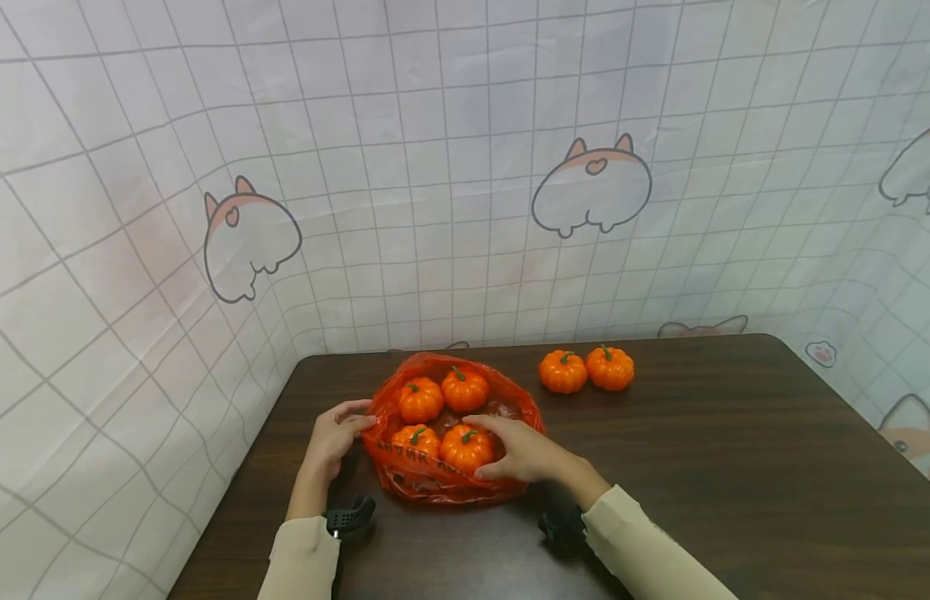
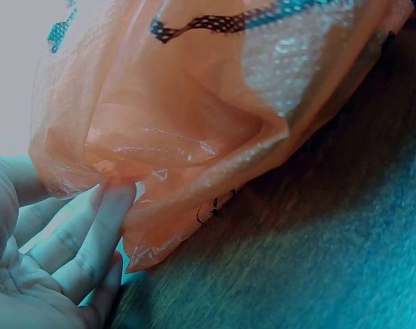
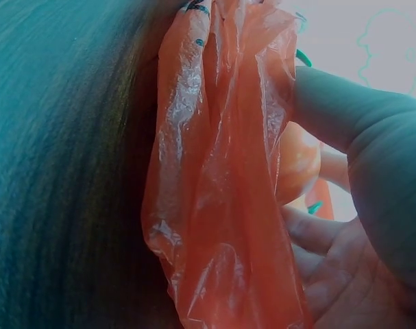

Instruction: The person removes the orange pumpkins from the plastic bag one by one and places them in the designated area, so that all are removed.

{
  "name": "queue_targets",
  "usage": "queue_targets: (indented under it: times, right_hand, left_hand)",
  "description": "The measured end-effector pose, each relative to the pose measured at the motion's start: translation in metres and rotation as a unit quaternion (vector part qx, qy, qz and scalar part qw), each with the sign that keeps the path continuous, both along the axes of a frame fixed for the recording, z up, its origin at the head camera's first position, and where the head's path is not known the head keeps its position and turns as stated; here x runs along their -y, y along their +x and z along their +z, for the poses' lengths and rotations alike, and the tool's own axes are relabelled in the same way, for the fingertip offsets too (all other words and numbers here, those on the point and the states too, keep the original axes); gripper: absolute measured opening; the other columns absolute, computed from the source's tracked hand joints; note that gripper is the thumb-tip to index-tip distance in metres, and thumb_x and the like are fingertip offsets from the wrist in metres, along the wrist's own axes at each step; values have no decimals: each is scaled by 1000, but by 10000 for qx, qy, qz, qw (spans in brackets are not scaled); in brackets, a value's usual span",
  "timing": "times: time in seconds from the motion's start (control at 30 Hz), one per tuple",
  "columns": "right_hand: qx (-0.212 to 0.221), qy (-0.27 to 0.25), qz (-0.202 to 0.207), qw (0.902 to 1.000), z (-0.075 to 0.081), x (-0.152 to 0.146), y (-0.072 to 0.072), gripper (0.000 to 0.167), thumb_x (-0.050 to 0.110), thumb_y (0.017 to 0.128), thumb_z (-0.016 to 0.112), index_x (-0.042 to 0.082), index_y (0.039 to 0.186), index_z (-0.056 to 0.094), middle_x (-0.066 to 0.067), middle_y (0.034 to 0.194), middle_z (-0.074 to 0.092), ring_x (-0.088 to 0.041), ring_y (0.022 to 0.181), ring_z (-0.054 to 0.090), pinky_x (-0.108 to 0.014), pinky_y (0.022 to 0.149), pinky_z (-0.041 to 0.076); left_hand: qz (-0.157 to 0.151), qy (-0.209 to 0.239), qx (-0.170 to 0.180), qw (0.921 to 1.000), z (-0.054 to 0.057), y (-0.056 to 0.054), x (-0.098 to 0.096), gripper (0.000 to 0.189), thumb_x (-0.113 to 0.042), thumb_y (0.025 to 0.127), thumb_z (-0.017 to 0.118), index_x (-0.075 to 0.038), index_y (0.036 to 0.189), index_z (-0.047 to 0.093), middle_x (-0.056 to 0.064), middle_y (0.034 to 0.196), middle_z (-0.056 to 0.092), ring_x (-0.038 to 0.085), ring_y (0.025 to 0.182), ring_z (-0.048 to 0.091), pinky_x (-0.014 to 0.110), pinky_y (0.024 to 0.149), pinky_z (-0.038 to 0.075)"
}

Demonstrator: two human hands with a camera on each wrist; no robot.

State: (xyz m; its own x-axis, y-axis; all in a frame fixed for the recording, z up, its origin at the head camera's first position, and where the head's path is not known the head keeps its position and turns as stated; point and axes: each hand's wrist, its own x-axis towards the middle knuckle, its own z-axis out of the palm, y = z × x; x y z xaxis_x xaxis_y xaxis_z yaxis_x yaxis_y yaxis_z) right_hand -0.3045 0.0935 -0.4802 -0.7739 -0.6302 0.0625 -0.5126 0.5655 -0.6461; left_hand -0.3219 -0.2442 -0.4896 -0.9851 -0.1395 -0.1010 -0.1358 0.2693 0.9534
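An orange-red plastic bag [image 1: 427, 492] stands with its mouth spread wide, black lettering on its front. Inside sit several small orange pumpkins with green stems, such as the back one [image 1: 465, 389] and the front-left one [image 1: 416, 439]. At the bag's left rim my left hand [image 1: 337, 433] pinches the plastic; the left wrist view shows the fingers [image 2: 84, 253] against the film. My right hand [image 1: 521, 450] reaches over the right rim, thumb and fingers around the front-right pumpkin [image 1: 467, 450]. Bag plastic partly covers that pumpkin in the right wrist view.
Two more pumpkins, a left one [image 1: 562, 372] and a right one [image 1: 611, 368], rest side by side near the back edge of the dark wooden table [image 1: 735, 450]. Behind it hangs a white grid-patterned cloth [image 1: 450, 250] with cartoon animals.
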Motion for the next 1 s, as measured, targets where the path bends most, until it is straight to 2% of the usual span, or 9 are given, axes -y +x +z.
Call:
queue_targets:
  times: [0.17,0.47,0.63,0.77,0.87,1.0]
  right_hand:
    - [-12,-37,8,10000,-1,0,0,78,34,88,82,18,154,44,-7,156,50,-31,141,49,-55,115,39]
    - [61,-313,-52,9995,2,-1,1,78,32,86,83,16,153,46,-12,153,52,-34,140,49,-60,113,39]
    - [88,-347,-163,9992,3,-2,2,77,32,86,83,19,152,47,-16,156,48,-44,150,35,-64,118,30]
    - [31,-447,-210,9988,4,-3,1,77,31,85,83,19,152,46,-15,153,50,-41,142,46,-61,114,37]
    - [-25,-535,-269,9982,6,-3,2,78,29,84,84,19,152,47,-9,146,55,-29,128,56,-55,106,46]
    - [46,-645,-360,9973,8,-4,2,78,30,83,84,21,151,47,-8,145,54,-30,128,56,-54,104,47]
  left_hand:
    - [0,19,-6,10000,0,0,0,38,-18,97,70,-9,134,65,4,107,77,16,98,66,47,102,46]
    - [-5,12,-5,10000,1,0,0,37,-18,97,70,-9,133,66,4,107,77,16,98,66,45,100,47]
    - [-21,-17,5,10000,1,0,1,37,-18,98,69,-9,134,66,4,107,77,15,97,66,43,98,48]
    - [-20,-30,14,10000,1,0,1,37,-18,98,70,-9,134,66,5,108,76,16,98,66,41,96,49]
    - [-26,-41,18,10000,1,0,2,37,-19,98,70,-9,134,66,5,110,76,17,100,66,42,98,48]
    - [-18,-43,13,10000,0,0,2,37,-19,97,70,-9,133,66,5,110,76,18,102,66,42,98,48]
